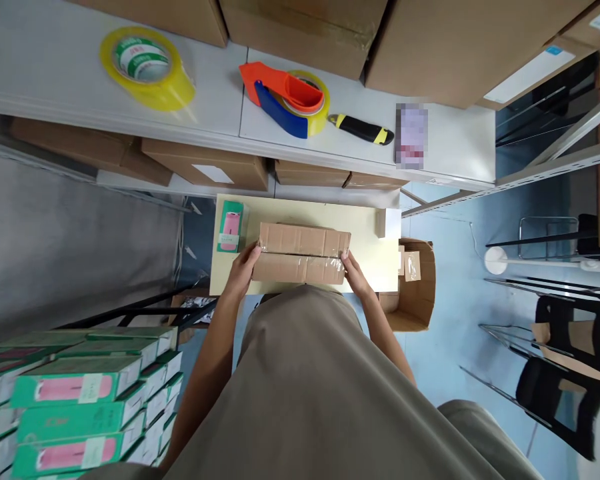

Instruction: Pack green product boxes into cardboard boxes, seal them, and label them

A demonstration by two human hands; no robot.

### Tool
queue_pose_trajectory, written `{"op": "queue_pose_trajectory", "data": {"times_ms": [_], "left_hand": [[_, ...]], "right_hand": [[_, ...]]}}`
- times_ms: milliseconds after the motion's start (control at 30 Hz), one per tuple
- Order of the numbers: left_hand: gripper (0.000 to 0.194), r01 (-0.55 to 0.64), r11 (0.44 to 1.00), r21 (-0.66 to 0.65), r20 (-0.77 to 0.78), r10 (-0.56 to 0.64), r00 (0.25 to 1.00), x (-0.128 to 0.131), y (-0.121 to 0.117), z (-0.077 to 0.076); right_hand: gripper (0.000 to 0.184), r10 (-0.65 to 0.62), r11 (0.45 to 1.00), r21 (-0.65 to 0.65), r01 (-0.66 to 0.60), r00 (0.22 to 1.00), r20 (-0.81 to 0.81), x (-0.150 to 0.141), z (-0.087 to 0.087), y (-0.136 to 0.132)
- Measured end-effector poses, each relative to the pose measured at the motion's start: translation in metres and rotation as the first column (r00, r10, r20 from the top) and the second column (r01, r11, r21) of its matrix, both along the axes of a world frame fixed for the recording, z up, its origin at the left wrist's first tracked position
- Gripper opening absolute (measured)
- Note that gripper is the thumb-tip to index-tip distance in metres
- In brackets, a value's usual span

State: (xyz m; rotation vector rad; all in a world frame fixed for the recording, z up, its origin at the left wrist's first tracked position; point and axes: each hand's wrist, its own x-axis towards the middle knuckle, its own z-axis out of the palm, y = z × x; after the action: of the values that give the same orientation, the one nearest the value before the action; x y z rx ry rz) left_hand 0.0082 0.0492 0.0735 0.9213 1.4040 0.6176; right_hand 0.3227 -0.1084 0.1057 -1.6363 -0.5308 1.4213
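Between my two hands is a brown cardboard box [300,267] with a seam along its top and shiny clear tape near its ends. It lies at the front edge of a pale yellow table [370,260]. My left hand [243,268] grips the box's left end, thumb on top near the seam. At the opposite end my right hand [355,272] holds the right side, its thumb also by the seam. Fingers under the box are partly hidden. Left of the box stands a green box with a pink bottle picture [231,227]. A small white box [389,223] sits at the table's right corner.
The grey shelf [215,113] beyond holds a yellow tape roll [147,68], an orange and blue tape dispenser [285,97], a black and yellow utility knife [363,129] and large cartons [305,33]. An open carton [420,300] stands right; stacked green boxes [75,390] lie lower left.
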Motion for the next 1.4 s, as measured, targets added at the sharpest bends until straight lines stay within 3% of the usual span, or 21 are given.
{"op": "queue_pose_trajectory", "data": {"times_ms": [200, 433, 567, 767, 900, 1233, 1400], "left_hand": [[0.076, -0.018, 0.998, 0.055, -0.13, 0.025, 0.991, -0.004, -0.006, 0.007], [0.079, 0.076, 0.959, 0.272, -0.086, -0.054, 0.995, 0.026, 0.027, 0.02], [0.08, 0.058, 0.97, 0.238, -0.07, -0.043, 0.997, 0.037, 0.045, 0.018], [0.077, 0.164, 0.965, 0.205, -0.206, -0.121, 0.971, 0.021, 0.039, 0.022], [0.07, 0.175, 0.957, 0.231, -0.257, -0.114, 0.96, 0.018, 0.024, 0.025], [0.071, 0.127, 0.973, 0.19, -0.22, -0.084, 0.972, 0.039, 0.059, 0.007], [0.071, 0.106, 0.97, 0.218, -0.205, -0.06, 0.977, 0.023, 0.045, -0.001]], "right_hand": [[0.087, 0.019, 0.999, -0.038, -0.018, 1.0, 0.017, -0.006, 0.013, 0.008], [0.092, -0.086, 0.989, 0.139, 0.059, 0.977, 0.197, 0.003, 0.012, 0.048], [0.091, -0.074, 0.99, 0.128, 0.053, 0.984, 0.165, 0.011, 0.008, 0.064], [0.087, -0.03, 1.0, 0.004, 0.03, 1.0, 0.008, 0.005, 0.011, 0.047], [0.086, -0.093, 0.994, 0.055, 0.09, 0.994, 0.063, -0.008, 0.007, 0.03], [0.088, -0.12, 0.992, 0.045, 0.115, 0.985, 0.124, 0.016, -0.008, 0.072], [0.084, -0.089, 0.995, 0.043, 0.085, 0.988, 0.128, 0.005, -0.005, 0.064]]}}
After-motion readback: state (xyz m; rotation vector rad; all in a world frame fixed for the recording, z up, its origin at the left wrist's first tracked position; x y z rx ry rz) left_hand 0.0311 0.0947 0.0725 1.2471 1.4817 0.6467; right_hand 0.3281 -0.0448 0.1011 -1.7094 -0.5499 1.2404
